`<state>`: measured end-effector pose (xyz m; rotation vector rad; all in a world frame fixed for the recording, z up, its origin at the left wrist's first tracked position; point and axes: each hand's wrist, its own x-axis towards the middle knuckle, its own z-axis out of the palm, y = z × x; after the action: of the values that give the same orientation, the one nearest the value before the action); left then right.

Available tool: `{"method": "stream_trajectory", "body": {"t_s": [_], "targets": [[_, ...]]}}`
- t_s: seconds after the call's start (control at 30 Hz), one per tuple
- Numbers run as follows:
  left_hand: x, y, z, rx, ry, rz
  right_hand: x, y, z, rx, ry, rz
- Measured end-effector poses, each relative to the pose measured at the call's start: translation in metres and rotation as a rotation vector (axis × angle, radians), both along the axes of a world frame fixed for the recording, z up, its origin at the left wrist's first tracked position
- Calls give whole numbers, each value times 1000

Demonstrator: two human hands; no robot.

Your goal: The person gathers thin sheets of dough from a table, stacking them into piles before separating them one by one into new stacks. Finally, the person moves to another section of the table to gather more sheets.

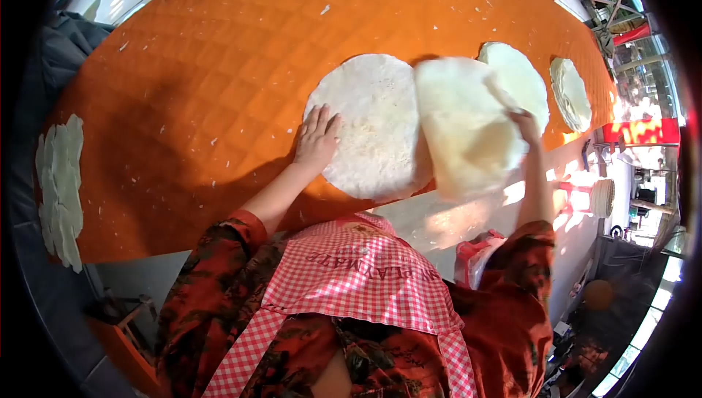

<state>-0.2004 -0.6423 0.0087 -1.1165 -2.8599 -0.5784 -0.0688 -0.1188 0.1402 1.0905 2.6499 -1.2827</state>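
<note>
A large round white sheet [373, 124] lies flat on the orange table near its front edge. My left hand [317, 135] rests on the sheet's left edge, fingers spread. Beside it on the right, my right hand [524, 124] grips the right edge of a second pale sheet [461, 120], which is lifted, curved and blurred by motion. Its lower part hangs by the table edge. Behind my right hand lies another pale round sheet [515, 76], partly covered by the lifted one.
The orange table [256, 32] carries small white flakes. A thin round pile [570, 95] lies at the far right, and overlapping pale pieces [61, 193] sit at the left edge. A red-and-white bag [475, 255] is near my right sleeve.
</note>
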Motion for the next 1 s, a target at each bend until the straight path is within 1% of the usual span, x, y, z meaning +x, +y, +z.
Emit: {"method": "stream_trajectory", "body": {"t_s": [0.03, 0.07, 0.1, 0.13, 0.17, 0.2, 0.23, 0.27, 0.33, 0.37, 0.43, 0.47, 0.5, 0.53, 0.57, 0.6, 0.63, 0.7, 0.73, 0.8, 0.83, 0.87, 0.97, 1.0], "targets": [[0, 1, 1, -5, -10, 7, 28, 75, 1, 160, 47, -35], [0, 1, 2, -11, -19, 11, 44, 98, 42, 204, 41, -10], [0, 2, 5, -18, -28, 10, 52, 143, 64, 501, -52, 47], [1, 3, 9, 41, -43, 12, 53, 164, 89, 351, 83, 103], [-1, 3, 15, 83, -64, -3, 48, 162, 125, 871, -9, 470], [-3, 2, 22, 124, -86, -17, 30, 111, 162, 257, 35, -5], [-5, 0, 25, 164, -107, -28, 17, 32, 197, 279, 158, -25], [-3, -1, 22, 215, -59, 90, 2, 25, 211, 209, 89, 102], [-2, -8, 29, 300, 24, 294, -19, -12, 212, 265, 101, 117], [-1, -16, 32, 340, 66, 405, -34, -37, 208, 290, 105, 134], [-5, -28, 22, 385, -258, 465, -50, -107, 187, 719, 108, 331], [-6, -32, 15, 412, -420, 494, -59, -137, 167, 824, 106, 388], [-5, -33, 13, 442, -584, 518, -73, -163, 127, 831, 84, 415], [-1, -29, 24, 480, -518, 561, -88, -189, 81, 819, 56, 438], [-2, -26, 20, 469, -563, 587, -101, -224, 33, 763, 22, 456], [-7, -21, 11, 459, -612, 613, -110, -270, -1, 696, -49, 469], [-9, -19, 4, 450, -660, 637, -119, -307, -43, 577, 16, 422], [-17, -22, 2, 561, -908, 637, -127, -361, -96, 465, -38, 417], [-19, -24, 0, 612, -1034, 631, -127, -380, -91, 459, -54, 422], [-16, -24, -12, 793, -953, 652, -133, -397, -72, 486, -86, 438], [-11, -22, -8, 881, -912, 661, -134, -404, -61, 499, -105, 444], [-4, -20, -4, 993, -834, 611, -139, -410, -52, 479, -140, 438], [-10, -6, -37, 1248, -1147, 800, -143, -430, -41, 502, -312, 633], [-11, -6, -30, 1254, -1291, 819, -146, -430, -57, 498, -340, 658]]}}
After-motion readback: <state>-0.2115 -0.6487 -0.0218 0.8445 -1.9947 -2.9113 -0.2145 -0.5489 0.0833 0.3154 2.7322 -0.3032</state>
